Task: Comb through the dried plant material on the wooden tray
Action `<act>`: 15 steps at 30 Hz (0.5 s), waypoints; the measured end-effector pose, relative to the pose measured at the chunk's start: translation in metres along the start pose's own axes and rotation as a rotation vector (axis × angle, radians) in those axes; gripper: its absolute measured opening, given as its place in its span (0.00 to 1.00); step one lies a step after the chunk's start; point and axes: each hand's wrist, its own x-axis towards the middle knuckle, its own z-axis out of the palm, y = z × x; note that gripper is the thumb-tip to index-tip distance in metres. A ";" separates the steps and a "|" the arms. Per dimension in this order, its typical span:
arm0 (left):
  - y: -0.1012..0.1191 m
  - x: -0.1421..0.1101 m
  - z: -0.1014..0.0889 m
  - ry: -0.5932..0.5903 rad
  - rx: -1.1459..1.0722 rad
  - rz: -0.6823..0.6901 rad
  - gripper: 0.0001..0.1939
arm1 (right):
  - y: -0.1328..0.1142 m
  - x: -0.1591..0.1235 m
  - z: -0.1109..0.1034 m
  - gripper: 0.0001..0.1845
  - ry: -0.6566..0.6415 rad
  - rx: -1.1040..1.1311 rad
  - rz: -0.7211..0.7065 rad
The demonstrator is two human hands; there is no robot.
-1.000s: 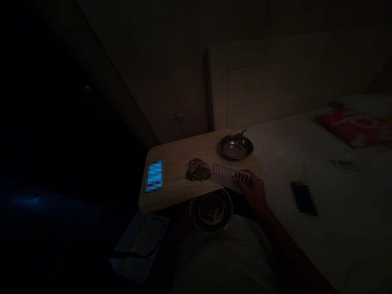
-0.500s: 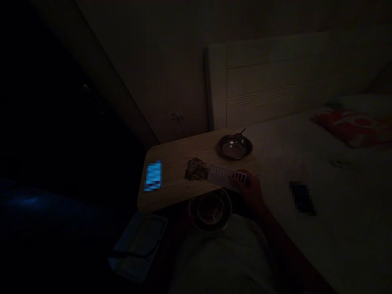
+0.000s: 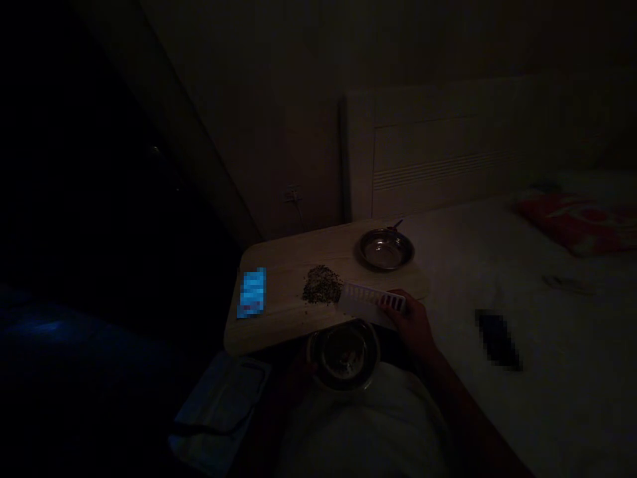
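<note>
In dim light my right hand (image 3: 414, 325) is closed on the end of a white slotted plastic piece (image 3: 365, 302), whose row of openings faces up. Its far end touches a heap of small dark and pale seeds or grains (image 3: 321, 285) on the wooden board (image 3: 279, 318). Below the board's near edge is a metal bowl (image 3: 373, 368) with some bits at its bottom. My left hand (image 3: 301, 368) grips that bowl's left rim, mostly lost in shadow.
A second metal bowl (image 3: 387, 251), with a thin handle-like object sticking up behind it, stands at the board's back right. A glowing blurred screen (image 3: 251, 293) lies on the left. On the bed (image 3: 562, 345) lies a dark blurred object (image 3: 497, 338). A pale bag (image 3: 213, 405) sits lower left.
The whole view has shifted slightly, so everything sits a little lower. The white slotted piece stays at the heap's right edge in my right hand; the near bowl remains held.
</note>
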 end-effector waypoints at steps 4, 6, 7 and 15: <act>-0.006 0.001 -0.006 0.016 0.029 0.013 0.34 | -0.004 0.000 -0.003 0.13 0.016 0.054 0.049; -0.008 0.001 -0.006 -0.002 0.010 0.016 0.33 | -0.006 0.000 -0.004 0.12 0.049 0.050 0.049; -0.008 0.001 -0.006 -0.009 0.003 0.013 0.33 | -0.006 0.000 -0.005 0.12 0.054 0.042 0.045; -0.005 -0.002 -0.005 0.021 0.036 -0.009 0.34 | -0.004 -0.004 0.007 0.11 0.014 0.040 0.019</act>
